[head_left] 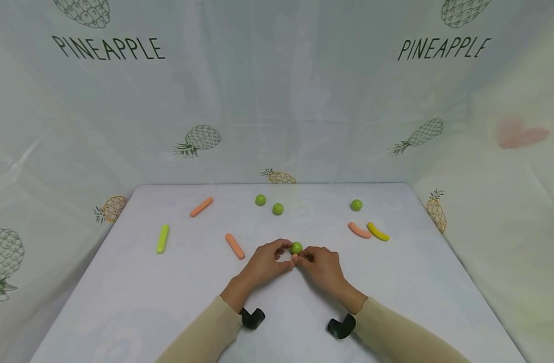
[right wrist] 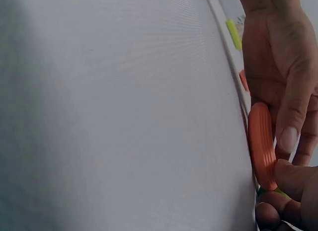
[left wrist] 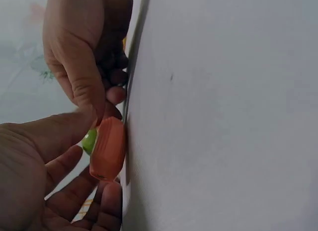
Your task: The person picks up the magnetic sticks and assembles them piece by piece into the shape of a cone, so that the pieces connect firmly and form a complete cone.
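Note:
In the head view, my left hand and right hand meet at the middle of the table. Between their fingertips sit a green ball and, on its near side, a ridged orange stick. My right thumb and index finger pinch one end of the orange stick, seen in the right wrist view. My left thumb and fingers spread loosely about the stick, the left index fingertip right at the ball. Both wrist views show the ball mostly hidden behind the stick and fingers.
Two orange sticks and a yellow-green stick lie on the left of the table. Two green balls sit at the back. To the right are another green ball, a curved pink piece and a curved yellow piece.

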Demonstrator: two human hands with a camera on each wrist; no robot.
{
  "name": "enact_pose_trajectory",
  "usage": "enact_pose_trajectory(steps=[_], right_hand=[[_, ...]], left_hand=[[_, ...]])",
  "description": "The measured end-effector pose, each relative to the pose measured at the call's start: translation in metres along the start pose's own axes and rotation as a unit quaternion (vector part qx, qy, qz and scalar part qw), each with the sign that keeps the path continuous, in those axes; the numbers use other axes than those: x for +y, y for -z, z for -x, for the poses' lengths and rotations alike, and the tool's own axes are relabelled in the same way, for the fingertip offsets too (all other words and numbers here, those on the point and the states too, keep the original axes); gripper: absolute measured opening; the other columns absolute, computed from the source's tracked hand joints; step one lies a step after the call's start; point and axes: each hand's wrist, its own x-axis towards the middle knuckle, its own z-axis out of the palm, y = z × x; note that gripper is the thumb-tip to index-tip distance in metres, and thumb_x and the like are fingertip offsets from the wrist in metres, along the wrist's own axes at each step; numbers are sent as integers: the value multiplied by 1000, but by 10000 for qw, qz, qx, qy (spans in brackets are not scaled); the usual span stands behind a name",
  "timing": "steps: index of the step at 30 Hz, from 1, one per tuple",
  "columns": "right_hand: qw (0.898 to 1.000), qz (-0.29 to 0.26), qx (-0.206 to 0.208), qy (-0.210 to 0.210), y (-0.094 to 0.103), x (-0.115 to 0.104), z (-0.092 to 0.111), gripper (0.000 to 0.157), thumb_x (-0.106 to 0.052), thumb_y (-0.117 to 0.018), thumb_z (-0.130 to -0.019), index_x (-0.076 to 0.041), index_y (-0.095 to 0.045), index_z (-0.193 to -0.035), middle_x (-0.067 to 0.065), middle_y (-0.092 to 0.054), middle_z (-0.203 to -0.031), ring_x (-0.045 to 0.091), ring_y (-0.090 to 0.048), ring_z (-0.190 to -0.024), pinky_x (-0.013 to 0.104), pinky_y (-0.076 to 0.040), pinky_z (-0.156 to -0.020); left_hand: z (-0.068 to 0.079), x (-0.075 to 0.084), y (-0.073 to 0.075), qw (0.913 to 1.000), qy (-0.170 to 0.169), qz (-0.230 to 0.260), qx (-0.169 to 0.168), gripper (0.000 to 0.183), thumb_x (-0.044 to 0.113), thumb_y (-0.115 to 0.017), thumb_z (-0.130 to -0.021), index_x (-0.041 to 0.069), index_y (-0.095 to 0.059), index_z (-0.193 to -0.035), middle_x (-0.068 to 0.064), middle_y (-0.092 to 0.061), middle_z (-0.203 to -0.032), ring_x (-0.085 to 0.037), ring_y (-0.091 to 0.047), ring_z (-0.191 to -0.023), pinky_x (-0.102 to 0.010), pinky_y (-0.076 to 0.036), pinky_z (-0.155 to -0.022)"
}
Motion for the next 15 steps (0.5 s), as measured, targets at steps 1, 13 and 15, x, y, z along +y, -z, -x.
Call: enact_pose_trajectory(steps=[1,13,15], right_hand=[[10000,7,-16,1,0,1,0,16,-37,-78,-96,-22,-80,-88,-13,-73,-80,8,-60,-78,50,-45,-89],[9976,-230,501,-418,34,30,-8,32,-25,-74,-100,-9,-74,-129,9,-72,-110,22,-65,-96,37,-52,-81],[9956,-180,789,-481,43,40,-11,38,-23,-73,-101,-5,-70,-134,14,-70,-116,27,-64,-98,38,-51,-80]], left_hand=[[1,0,-1,10000,-20,-30,-17,48,35,-81,-95,18,-64,-137,-5,-69,-130,-23,-65,-116,-43,-54,-98],[5,-3,-8,9981,-232,-572,81,30,22,-86,-90,17,-70,-115,3,-72,-116,-18,-63,-110,-38,-54,-96],[6,-3,-7,9979,-214,-601,117,25,22,-85,-91,18,-71,-112,5,-72,-111,-15,-62,-105,-35,-53,-92]])
